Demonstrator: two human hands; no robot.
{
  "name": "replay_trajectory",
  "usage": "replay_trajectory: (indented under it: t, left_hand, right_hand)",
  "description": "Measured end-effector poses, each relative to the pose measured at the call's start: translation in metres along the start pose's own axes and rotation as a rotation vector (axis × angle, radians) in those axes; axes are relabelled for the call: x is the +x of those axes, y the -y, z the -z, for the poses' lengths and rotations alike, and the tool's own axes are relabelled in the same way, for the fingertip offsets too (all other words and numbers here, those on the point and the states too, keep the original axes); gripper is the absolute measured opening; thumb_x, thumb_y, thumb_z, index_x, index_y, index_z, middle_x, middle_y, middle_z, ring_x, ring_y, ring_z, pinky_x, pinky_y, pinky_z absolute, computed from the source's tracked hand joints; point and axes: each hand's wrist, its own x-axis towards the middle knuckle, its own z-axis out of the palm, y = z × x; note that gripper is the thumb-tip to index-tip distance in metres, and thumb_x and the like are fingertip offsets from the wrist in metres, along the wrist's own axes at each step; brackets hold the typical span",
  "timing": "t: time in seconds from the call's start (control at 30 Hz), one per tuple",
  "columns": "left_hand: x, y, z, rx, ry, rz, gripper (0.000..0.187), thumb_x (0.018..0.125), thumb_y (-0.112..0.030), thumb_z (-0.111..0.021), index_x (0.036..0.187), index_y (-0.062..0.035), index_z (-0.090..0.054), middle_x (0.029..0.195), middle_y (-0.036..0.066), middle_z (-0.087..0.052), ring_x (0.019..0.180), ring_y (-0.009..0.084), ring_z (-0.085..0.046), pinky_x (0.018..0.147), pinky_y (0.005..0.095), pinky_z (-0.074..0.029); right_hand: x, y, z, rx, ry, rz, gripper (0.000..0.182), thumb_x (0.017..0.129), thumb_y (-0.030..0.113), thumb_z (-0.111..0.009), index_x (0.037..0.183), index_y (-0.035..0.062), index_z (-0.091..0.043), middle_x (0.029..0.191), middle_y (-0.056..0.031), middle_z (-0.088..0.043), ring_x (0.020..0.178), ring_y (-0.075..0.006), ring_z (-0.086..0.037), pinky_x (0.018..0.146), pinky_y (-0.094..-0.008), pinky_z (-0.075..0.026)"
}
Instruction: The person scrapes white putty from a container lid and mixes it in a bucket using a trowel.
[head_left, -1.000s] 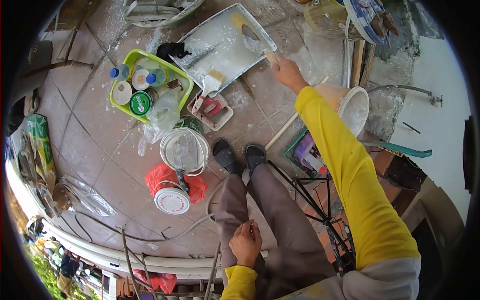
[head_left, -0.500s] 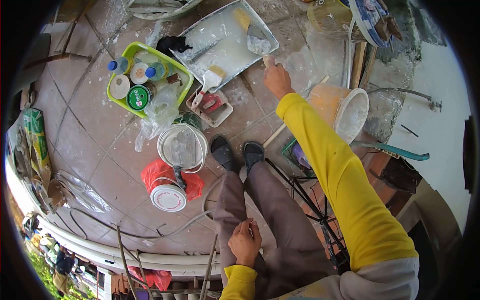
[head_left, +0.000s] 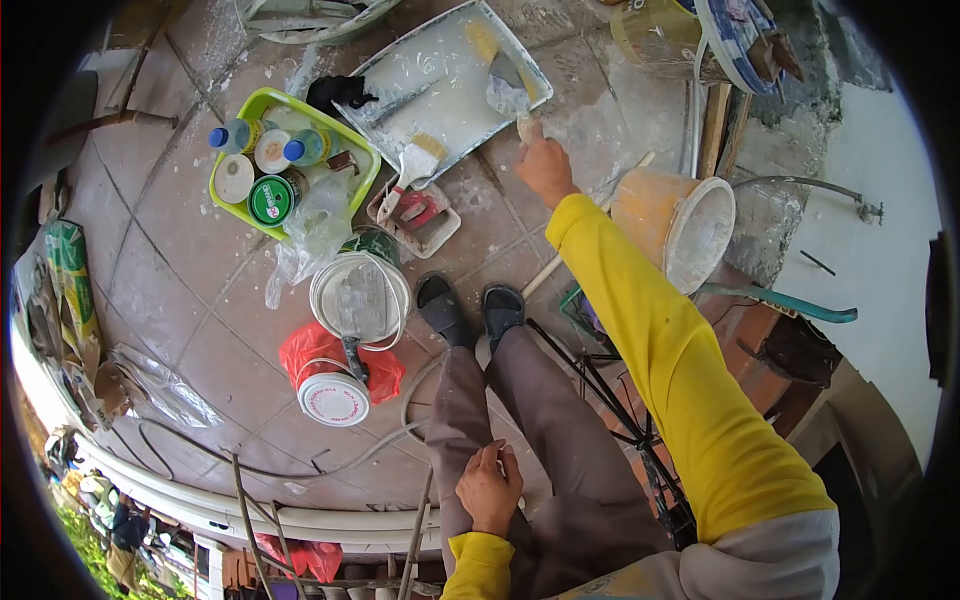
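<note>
My right hand (head_left: 547, 170) is closed around the handle of a wide paintbrush (head_left: 508, 88). The brush's yellowish bristles lie in the white paint tray (head_left: 517, 48), smeared with whitish liquid. A second paintbrush (head_left: 416, 162) with pale bristles rests at the tray's near edge, its handle over a small white container (head_left: 440, 233) with something red in it. Resting on my left thigh, my left hand (head_left: 490, 487) holds nothing, its fingers loosely bent. A tipped orange-stained bucket (head_left: 700, 235) lies beside my right forearm.
Left of the tray stands a lime-green bin (head_left: 372, 178) with bottles and tins. Nearer are a white bucket (head_left: 325, 300) with a scraper across it and a white-lidded tub (head_left: 335, 400) by a red bag. A black tripod (head_left: 645, 440) stands beside my right leg.
My right hand has shifted slightly left, and the brush's bristles now look lower in the whitish liquid. My left hand stays on my thigh. The whole view has shifted a little.
</note>
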Motion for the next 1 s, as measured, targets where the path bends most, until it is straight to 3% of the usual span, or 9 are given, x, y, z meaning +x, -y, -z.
replay_trajectory:
  t: [0.1, 0.3, 0.67, 0.83, 1.0]
  left_hand:
    - [-0.004, -0.003, 0.002, -0.005, -0.017, -0.008, 0.013, 0.087, -0.02, -0.062, 0.092, -0.0097, -0.07, 0.074, 0.006, -0.066, 0.062, 0.0233, -0.064, 0.057, 0.0373, -0.049]
    - [-0.003, -0.007, -0.001, -0.011, 0.0, 0.023, 0.016, 0.088, -0.022, -0.062, 0.094, -0.0099, -0.07, 0.077, 0.009, -0.068, 0.065, 0.0271, -0.065, 0.061, 0.0391, -0.049]
    - [-0.004, -0.007, -0.005, 0.022, -0.002, -0.001, 0.014, 0.087, -0.02, -0.062, 0.092, -0.0096, -0.069, 0.073, 0.006, -0.066, 0.062, 0.0232, -0.064, 0.056, 0.0377, -0.048]
    - [-0.003, -0.004, -0.001, 0.015, 0.021, 0.022, 0.014, 0.088, -0.022, -0.063, 0.093, -0.0104, -0.069, 0.076, 0.007, -0.067, 0.066, 0.026, -0.065, 0.061, 0.0388, -0.049]
    - [-0.002, 0.0, 0.001, 0.006, 0.021, 0.011, 0.015, 0.088, -0.022, -0.062, 0.092, -0.0098, -0.069, 0.074, 0.007, -0.066, 0.065, 0.0254, -0.064, 0.059, 0.0382, -0.049]
  right_hand:
    - [-0.035, -0.015, 0.008, -0.006, 0.042, -0.091, 0.046, 0.086, 0.016, -0.057, 0.126, 0.0004, -0.043, 0.1, -0.0321, -0.06, 0.086, -0.0488, -0.063, 0.079, -0.0531, -0.052]
    - [-0.007, 0.004, 0.022, -0.089, -0.027, 0.055, 0.048, 0.085, 0.014, -0.057, 0.127, -0.0013, -0.041, 0.102, -0.0324, -0.059, 0.087, -0.0473, -0.063, 0.078, -0.0519, -0.052]
    - [-0.026, 0.017, 0.062, -0.113, 0.119, -0.072, 0.055, 0.082, 0.013, -0.059, 0.131, -0.0041, -0.039, 0.106, -0.0339, -0.059, 0.094, -0.0474, -0.063, 0.083, -0.0493, -0.052]
    - [0.03, 0.039, 0.054, -0.088, 0.085, 0.006, 0.055, 0.08, 0.014, -0.061, 0.128, -0.005, -0.041, 0.103, -0.0327, -0.061, 0.095, -0.0469, -0.063, 0.085, -0.0501, -0.052]
    - [0.013, 0.019, 0.034, -0.084, 0.115, -0.087, 0.052, 0.081, 0.015, -0.059, 0.125, -0.0071, -0.043, 0.104, -0.0334, -0.062, 0.096, -0.0468, -0.063, 0.085, -0.05, -0.051]
